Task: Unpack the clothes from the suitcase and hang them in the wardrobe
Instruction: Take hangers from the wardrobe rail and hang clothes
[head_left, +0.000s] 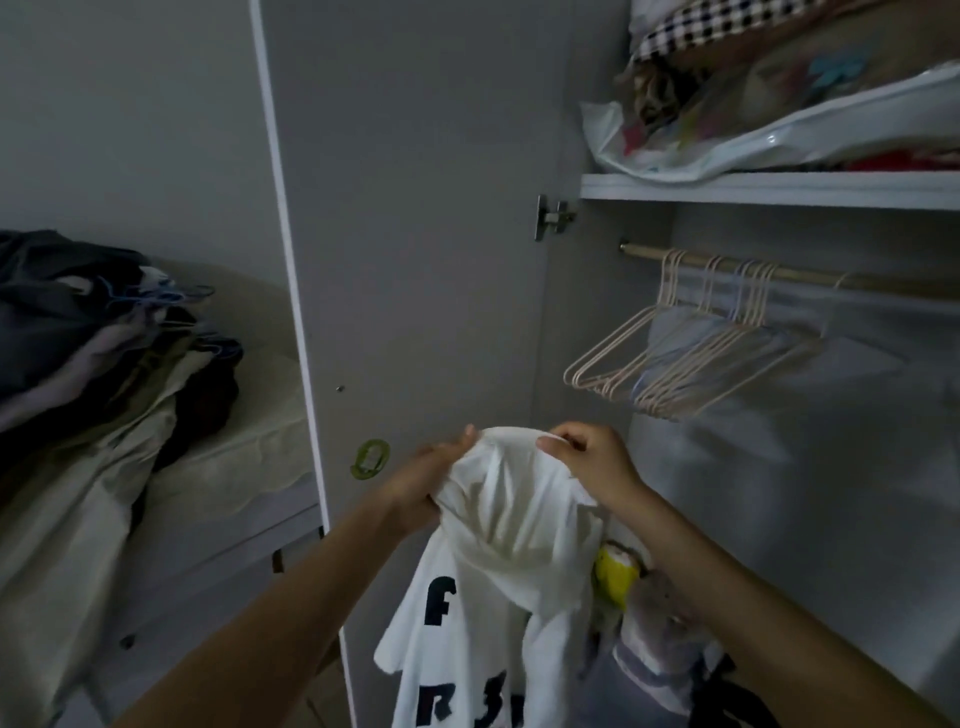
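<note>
Holding a white shirt (511, 525) up before the open wardrobe (779, 192), both hands pinch its top edge: the left hand (423, 486) has a clenched grip on the cloth at one side, the right hand (589, 460) at the other. No hanger seems to be in it yet, so the step looks like readying the shirt. Next, one hand must let go and take a hanger (618, 358) off the rail (883, 283), just above right

My single head-worn wide-angle view: looks forward and slightly down, close on both forearms, facing the open wardrobe door (415, 260) and hanger rail (779, 271).
</note>
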